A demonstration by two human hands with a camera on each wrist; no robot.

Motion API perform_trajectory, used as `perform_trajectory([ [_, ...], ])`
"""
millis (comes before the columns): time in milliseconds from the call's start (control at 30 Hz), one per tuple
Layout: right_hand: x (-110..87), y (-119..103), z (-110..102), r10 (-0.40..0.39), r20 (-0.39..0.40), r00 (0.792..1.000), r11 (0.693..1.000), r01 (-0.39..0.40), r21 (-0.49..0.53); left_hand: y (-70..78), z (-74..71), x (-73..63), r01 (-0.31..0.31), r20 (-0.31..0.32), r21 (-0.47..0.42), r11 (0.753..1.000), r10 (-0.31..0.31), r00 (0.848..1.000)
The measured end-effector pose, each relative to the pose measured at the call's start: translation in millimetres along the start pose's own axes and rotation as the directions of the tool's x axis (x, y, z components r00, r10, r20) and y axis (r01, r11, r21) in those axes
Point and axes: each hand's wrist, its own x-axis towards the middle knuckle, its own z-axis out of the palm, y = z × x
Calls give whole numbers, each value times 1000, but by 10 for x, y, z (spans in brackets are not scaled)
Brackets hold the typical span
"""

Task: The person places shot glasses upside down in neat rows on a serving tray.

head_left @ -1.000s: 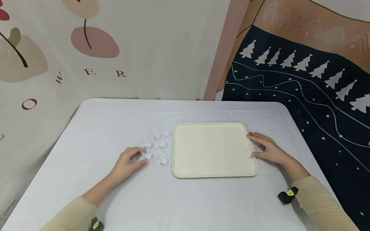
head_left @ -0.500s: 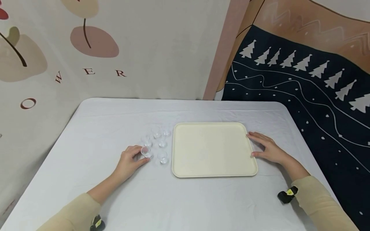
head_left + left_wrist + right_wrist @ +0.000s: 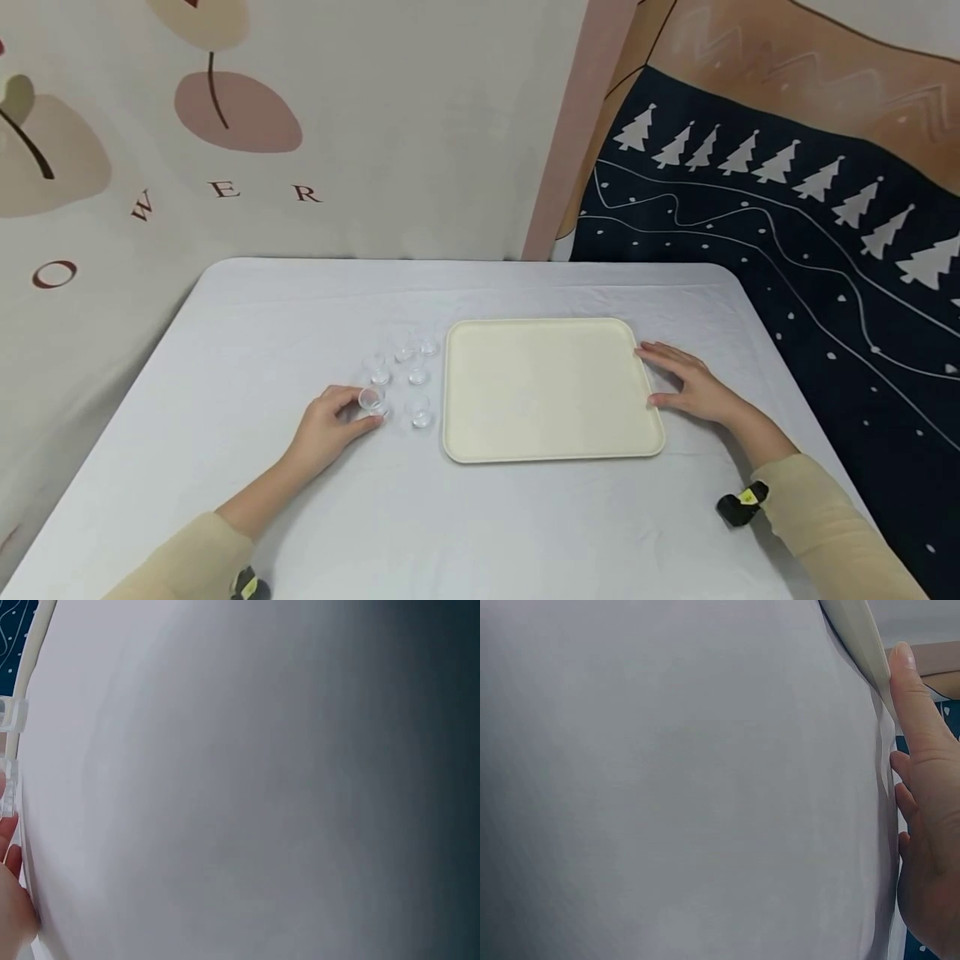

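Observation:
A small clear cup (image 3: 372,401) is pinched between the thumb and forefinger of my left hand (image 3: 322,425), at the near left of a loose cluster of similar cups. In the left wrist view, part of the left hand (image 3: 13,907) and a clear cup (image 3: 9,799) show at the left edge. To the right of the cups lies a cream rectangular tray (image 3: 555,392) with rounded corners. My right hand (image 3: 692,387) rests its fingertips and thumb on the tray's right edge. The right wrist view shows the extended thumb of that hand (image 3: 934,795) against the tray rim (image 3: 859,634).
Several more clear cups (image 3: 417,375) stand between the left hand and the tray, one of them (image 3: 421,414) close to the tray's left edge. A white cloth (image 3: 480,533) covers the table. Printed fabric hangs behind (image 3: 420,150) and to the right (image 3: 750,217).
The left thumb has come in slightly closer to the near-left cup. The head view has shifted a little; the right hand and tray keep their places.

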Motion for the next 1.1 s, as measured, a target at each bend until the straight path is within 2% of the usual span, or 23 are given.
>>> perform_trajectory([
  [267, 9, -6, 7, 11, 4, 1000, 1000, -11, -4, 44, -43, -44, 61, 10, -55, 997, -61, 998],
  [667, 7, 0, 13, -14, -12, 1000, 1000, 14, -2, 185, -146, -53, 99, -8, -97, 990, -101, 995],
  [833, -1, -5, 18, -2, -12, 1000, 1000, 2, 7, 256, -165, -53, 81, -34, -121, 989, -86, 996],
  [1100, 3, -16, 24, 25, 1, 1000, 1000, -25, 8, 334, -137, 1, 1, -105, -159, 987, -17, 994],
])
